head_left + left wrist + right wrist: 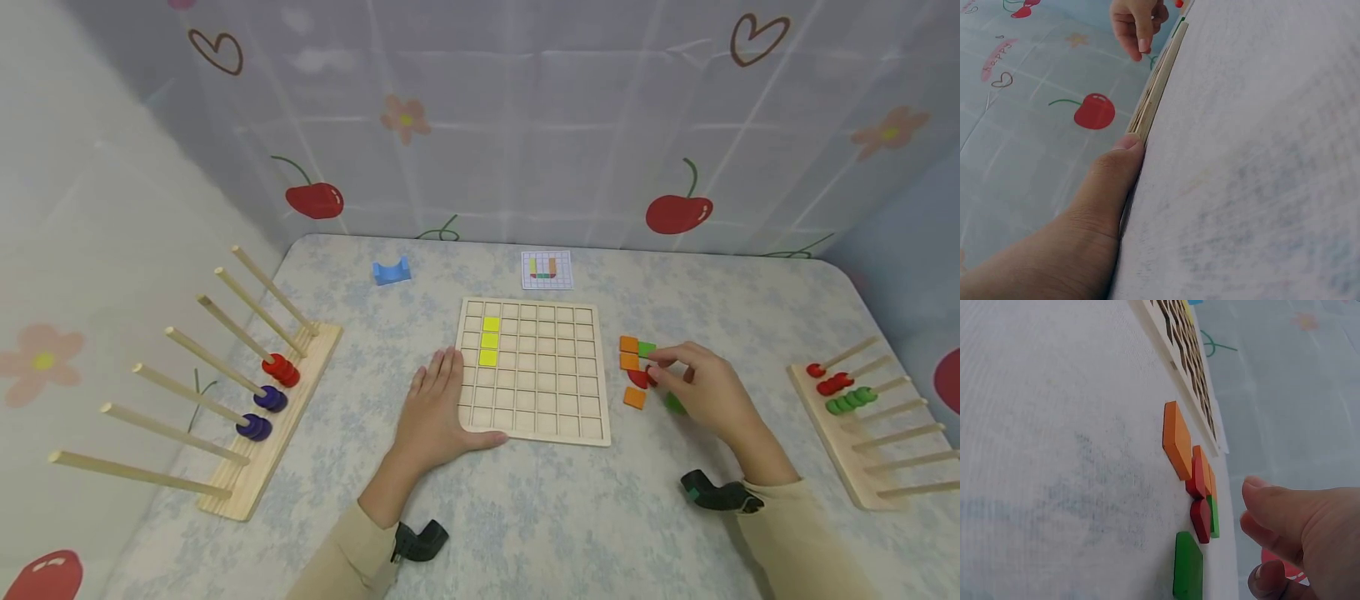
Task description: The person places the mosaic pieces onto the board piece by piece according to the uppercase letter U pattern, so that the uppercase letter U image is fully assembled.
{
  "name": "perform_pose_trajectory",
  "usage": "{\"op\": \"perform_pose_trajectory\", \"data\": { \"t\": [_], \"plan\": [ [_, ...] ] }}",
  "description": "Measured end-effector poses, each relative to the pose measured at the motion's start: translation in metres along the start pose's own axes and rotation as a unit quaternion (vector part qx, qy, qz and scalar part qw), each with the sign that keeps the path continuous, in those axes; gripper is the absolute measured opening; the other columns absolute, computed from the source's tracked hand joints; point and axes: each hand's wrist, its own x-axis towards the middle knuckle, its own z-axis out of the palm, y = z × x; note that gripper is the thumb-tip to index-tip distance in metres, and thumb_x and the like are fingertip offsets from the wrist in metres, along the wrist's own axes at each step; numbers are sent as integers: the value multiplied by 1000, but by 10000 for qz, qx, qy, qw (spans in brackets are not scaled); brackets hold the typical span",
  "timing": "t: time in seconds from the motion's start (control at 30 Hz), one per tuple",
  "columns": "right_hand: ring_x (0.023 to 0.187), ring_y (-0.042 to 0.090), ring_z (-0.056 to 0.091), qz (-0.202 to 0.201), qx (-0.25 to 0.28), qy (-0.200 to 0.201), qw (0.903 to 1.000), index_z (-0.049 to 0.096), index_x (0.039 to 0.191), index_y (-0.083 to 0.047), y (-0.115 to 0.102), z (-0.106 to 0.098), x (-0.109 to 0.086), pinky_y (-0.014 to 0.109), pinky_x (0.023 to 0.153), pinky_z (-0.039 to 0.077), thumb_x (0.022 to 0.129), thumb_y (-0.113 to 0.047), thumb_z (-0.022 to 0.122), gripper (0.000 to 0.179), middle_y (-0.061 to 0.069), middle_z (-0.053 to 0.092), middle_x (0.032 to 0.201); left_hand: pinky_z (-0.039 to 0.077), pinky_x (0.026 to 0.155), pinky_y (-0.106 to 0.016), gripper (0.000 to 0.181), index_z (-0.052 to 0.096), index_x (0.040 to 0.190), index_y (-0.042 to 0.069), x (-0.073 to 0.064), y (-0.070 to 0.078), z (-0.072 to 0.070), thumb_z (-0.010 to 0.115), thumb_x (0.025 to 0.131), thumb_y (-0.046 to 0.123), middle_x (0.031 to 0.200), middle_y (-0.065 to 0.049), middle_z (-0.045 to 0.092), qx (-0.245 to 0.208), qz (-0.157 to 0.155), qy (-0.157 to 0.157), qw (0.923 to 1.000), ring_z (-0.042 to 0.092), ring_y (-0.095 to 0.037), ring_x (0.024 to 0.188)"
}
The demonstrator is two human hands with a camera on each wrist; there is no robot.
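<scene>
My left hand (431, 415) lies flat against the left edge of the wooden grid board (543, 437), fingers straight, with the thumb along its near edge. Three yellow square tiles (489, 341) sit in one column of the board. My right hand (705, 392) hovers over the loose pieces right of the board, thumb and fingers bent; in the right wrist view they are apart with nothing visible between them. Below it lie two red pieces (1200, 520), a green piece (1189, 565) and a smaller green tile (647, 350). Orange tiles (634, 397) lie beside them.
Behind the board lies a pattern card (547, 270), with a blue curved block (392, 271) to its left. Wooden peg racks with coloured beads stand at the far left (273, 442) and far right (836, 442). A printed curtain (510, 125) hangs behind the table.
</scene>
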Motion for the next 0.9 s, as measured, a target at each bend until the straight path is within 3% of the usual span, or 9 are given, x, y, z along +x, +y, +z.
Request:
{"op": "perform_pose_trajectory", "data": {
  "t": [0.2,0.53,0.9],
  "plan": [
    [70,20,46,30,-105,76,9999,70,118,-7,7,0,-2,26,51,39,94,-17,69,26,12,66,106,6,127,-47,140,2,159,6,0,0,0,57,64,92,168,-10,5,-9,9,5,10000,0,-23,156],
    [74,21,47,360,-73,-115,9993,71,115,-8,13,5,-1,26,55,40,91,-21,72,27,13,66,112,5,127,-46,141,1,160,7,0,0,0,58,63,92,168,-9,4,-40,-22,-15,10000,0,-23,156],
    [78,21,49,217,-21,-233,9995,72,115,-8,16,9,-2,28,61,42,90,-23,74,29,14,66,116,7,126,-47,141,3,160,6,-1,1,0,57,63,93,168,-10,5,-45,11,56,10000,2,-24,157]
  ]
}}
